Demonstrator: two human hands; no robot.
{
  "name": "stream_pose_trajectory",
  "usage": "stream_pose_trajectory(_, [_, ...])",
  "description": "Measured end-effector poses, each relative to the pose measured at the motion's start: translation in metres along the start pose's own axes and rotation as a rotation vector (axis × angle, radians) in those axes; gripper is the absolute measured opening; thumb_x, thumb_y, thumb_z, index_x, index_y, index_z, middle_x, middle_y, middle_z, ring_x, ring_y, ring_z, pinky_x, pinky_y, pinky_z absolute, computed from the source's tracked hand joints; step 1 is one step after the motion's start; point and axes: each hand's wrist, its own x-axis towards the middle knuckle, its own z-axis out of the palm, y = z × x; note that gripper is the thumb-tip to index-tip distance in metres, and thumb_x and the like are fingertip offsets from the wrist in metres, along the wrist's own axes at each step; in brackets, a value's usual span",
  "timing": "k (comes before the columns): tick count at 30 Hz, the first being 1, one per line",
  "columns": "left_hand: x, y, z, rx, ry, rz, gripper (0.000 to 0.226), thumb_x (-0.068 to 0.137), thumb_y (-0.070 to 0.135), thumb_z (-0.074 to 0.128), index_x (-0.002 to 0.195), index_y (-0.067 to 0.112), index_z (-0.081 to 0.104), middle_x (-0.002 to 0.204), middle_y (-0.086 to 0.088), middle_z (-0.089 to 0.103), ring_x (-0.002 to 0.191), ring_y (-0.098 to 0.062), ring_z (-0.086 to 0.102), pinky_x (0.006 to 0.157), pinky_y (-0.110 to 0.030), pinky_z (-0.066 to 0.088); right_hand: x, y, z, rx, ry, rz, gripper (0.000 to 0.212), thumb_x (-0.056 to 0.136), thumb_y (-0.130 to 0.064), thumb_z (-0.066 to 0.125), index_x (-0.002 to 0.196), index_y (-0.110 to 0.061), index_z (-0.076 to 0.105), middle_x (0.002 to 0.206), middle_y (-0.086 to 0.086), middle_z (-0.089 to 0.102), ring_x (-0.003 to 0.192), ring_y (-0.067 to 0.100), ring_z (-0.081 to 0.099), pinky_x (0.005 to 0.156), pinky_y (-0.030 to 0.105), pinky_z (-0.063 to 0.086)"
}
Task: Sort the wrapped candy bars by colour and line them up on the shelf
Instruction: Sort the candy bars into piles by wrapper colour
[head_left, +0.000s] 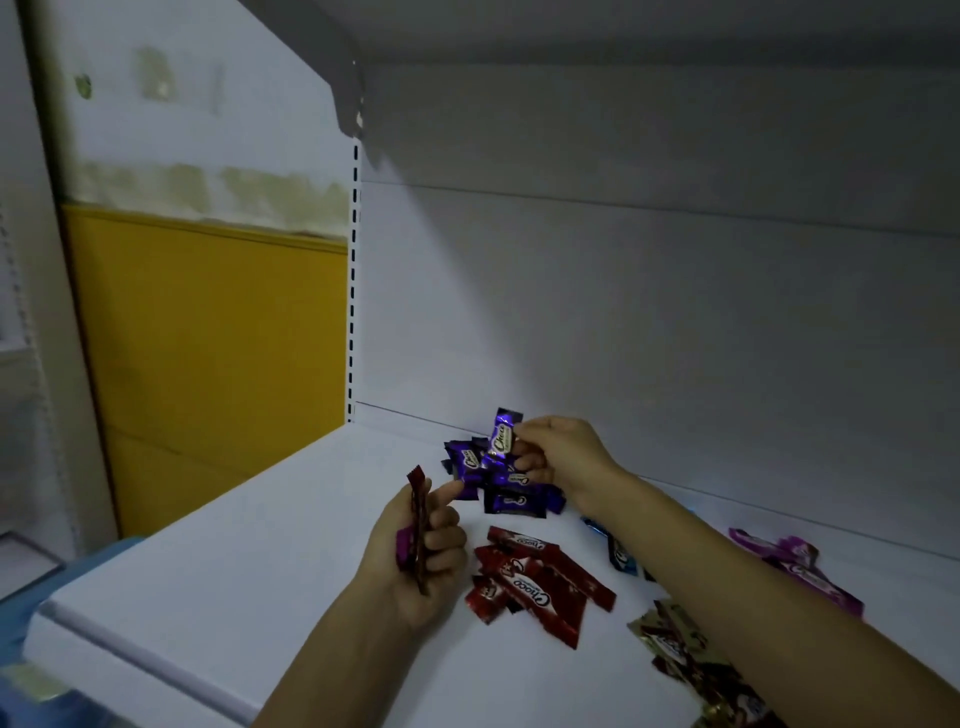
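On the white shelf (249, 540) lie wrapped candy bars in colour groups. A purple pile (511, 501) sits near the back wall. My right hand (561, 457) pinches one purple bar (503, 434) upright just above that pile. My left hand (421, 556) grips a dark red bar (418, 519) standing on edge, with a magenta wrapper (403, 545) beside it in the palm. A red pile (540, 582) lies to the right of my left hand. Blue bars (618, 553) are partly hidden under my right forearm.
Magenta bars (795, 566) lie at the right near the back wall, and gold-and-brown bars (680, 649) near the front right. Another shelf (623, 31) overhangs closely above. A slotted upright (354, 280) and a yellow panel (208, 338) stand to the left.
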Motion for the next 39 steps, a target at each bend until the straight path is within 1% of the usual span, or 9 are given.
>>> stream_pose_trajectory(4, [0.002,-0.002,0.003,0.298,0.254,0.286,0.031,0.100,0.031,0.044,0.082,0.009,0.056,0.051,0.000,0.044,0.038,-0.010,0.039,0.035,-0.019,0.032,-0.011,0.008,0.002,-0.359,0.027,-0.034,0.041,0.094,-0.034,0.056,0.129,-0.014,0.044,0.109,0.007,0.060,0.066,0.012,0.062,0.054,0.021,0.049])
stream_pose_trajectory(7, [0.006,-0.007,0.006,0.756,0.415,0.741,0.034,0.099,0.036,0.045,0.077,0.013,0.057,0.067,-0.004,0.058,0.061,-0.017,0.053,0.060,-0.032,0.045,-0.049,0.011,0.017,-0.240,-0.195,-0.056,0.048,0.082,-0.064,0.051,0.112,-0.027,0.053,0.101,0.002,0.067,0.066,0.016,0.069,0.052,0.025,0.053])
stream_pose_trajectory(10, [0.004,-0.013,0.007,0.813,0.365,0.965,0.028,0.097,0.035,0.050,0.078,0.016,0.057,0.065,0.003,0.060,0.059,-0.005,0.056,0.056,-0.019,0.046,-0.084,0.020,0.034,-0.128,-0.404,-0.036,0.050,0.079,-0.060,0.063,0.116,-0.028,0.050,0.098,0.003,0.069,0.067,0.026,0.071,0.052,0.032,0.057])
stream_pose_trajectory(13, [0.002,-0.013,0.006,0.763,0.295,0.893,0.033,0.098,0.036,0.047,0.079,0.011,0.058,0.064,0.002,0.062,0.061,-0.007,0.060,0.059,-0.024,0.050,-0.096,0.027,0.044,-0.064,-0.331,-0.099,0.042,0.090,-0.034,0.062,0.127,-0.027,0.042,0.107,0.007,0.063,0.062,0.020,0.069,0.050,0.026,0.053])
stream_pose_trajectory(16, [0.000,-0.013,0.007,0.705,0.205,0.709,0.041,0.100,0.037,0.039,0.085,0.005,0.059,0.077,-0.015,0.065,0.073,-0.025,0.064,0.067,-0.037,0.053,-0.091,0.024,0.045,0.002,-0.213,-0.157,0.022,0.094,-0.019,0.058,0.116,-0.016,0.056,0.088,0.006,0.064,0.057,0.019,0.066,0.049,0.027,0.052])
stream_pose_trajectory(20, [0.001,-0.021,0.007,0.932,0.135,0.746,0.027,0.100,0.035,0.037,0.092,0.018,0.056,0.079,0.001,0.064,0.063,0.002,0.059,0.055,-0.011,0.045,-0.082,0.021,0.040,-0.015,-0.104,-0.158,0.011,0.096,-0.015,0.054,0.103,-0.008,0.059,0.078,0.007,0.065,0.049,0.016,0.061,0.047,0.026,0.050])
stream_pose_trajectory(25, [0.003,-0.025,0.009,0.762,-0.104,0.462,0.024,0.088,0.028,0.060,0.111,0.022,0.059,0.091,-0.005,0.073,0.079,-0.018,0.071,0.065,-0.028,0.054,-0.072,0.015,0.019,0.033,-0.045,-0.067,0.011,0.095,-0.012,0.053,0.088,-0.006,0.059,0.052,0.002,0.060,0.041,0.011,0.054,0.038,0.021,0.043])
stream_pose_trajectory(30, [0.000,-0.019,0.006,0.733,-0.041,0.485,0.039,0.086,0.003,0.066,0.107,0.034,0.054,0.087,0.000,0.074,0.078,-0.018,0.073,0.058,-0.022,0.055,-0.056,0.012,-0.008,0.058,0.075,-0.039,0.016,0.095,-0.011,0.051,0.080,-0.010,0.058,0.070,0.004,0.062,0.039,0.010,0.051,0.035,0.018,0.031])
stream_pose_trajectory(39, [-0.004,-0.016,0.010,0.619,-0.029,0.483,0.034,0.081,-0.003,0.066,0.107,0.019,0.066,0.090,-0.010,0.072,0.072,-0.018,0.072,0.056,-0.020,0.054,-0.053,0.041,-0.039,-0.711,-0.018,-0.226,0.009,0.084,-0.026,0.070,0.089,-0.028,0.064,0.062,-0.012,0.061,0.054,-0.003,0.056,0.053,0.012,0.038])
